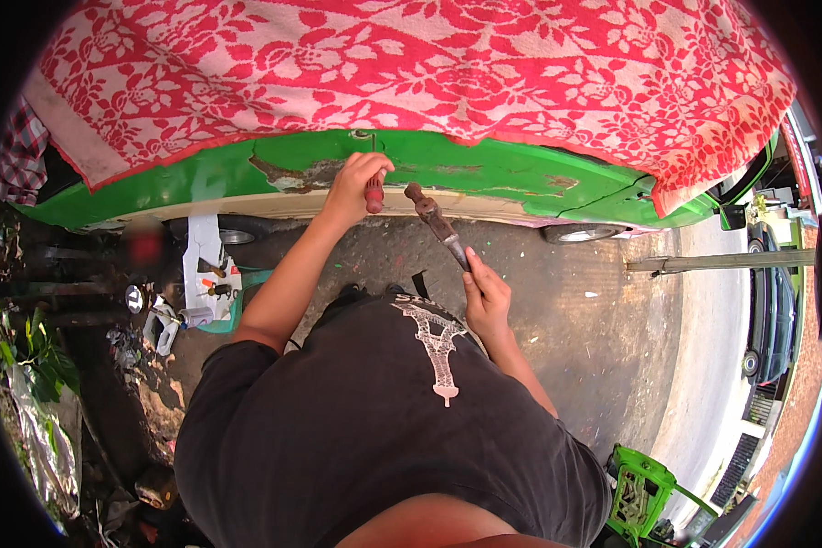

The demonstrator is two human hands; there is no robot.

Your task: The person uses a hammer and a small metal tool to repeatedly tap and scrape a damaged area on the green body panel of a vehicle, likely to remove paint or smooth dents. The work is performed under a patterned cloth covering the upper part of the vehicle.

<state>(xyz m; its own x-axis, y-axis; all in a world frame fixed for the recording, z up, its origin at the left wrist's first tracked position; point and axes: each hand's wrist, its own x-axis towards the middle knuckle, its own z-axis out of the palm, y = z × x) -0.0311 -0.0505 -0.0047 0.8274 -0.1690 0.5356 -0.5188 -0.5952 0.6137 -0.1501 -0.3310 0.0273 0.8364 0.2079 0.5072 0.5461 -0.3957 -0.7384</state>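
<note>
My left hand (pixel 349 190) is closed round a screwdriver with a red handle (pixel 374 197). Its thin shaft points away from me, up to the green car body (pixel 457 157) just below the cloth; whether the tip touches the metal I cannot tell. Chipped paint and rough brown patches (pixel 315 175) mark the panel beside this hand. In my right hand (pixel 489 297) is a hammer (pixel 436 221), gripped by its handle. The worn hammer head is raised toward the car, to the right of the screwdriver handle and apart from it.
A red and pale flowered cloth (pixel 411 64) drapes over the car. A wheel (pixel 583 233) shows at right. Tools and papers lie on a teal-edged stand (pixel 247 290) at left. A green frame-like part (pixel 644 489) sits at lower right; a dark car (pixel 770 315) stands beyond a post (pixel 731 261).
</note>
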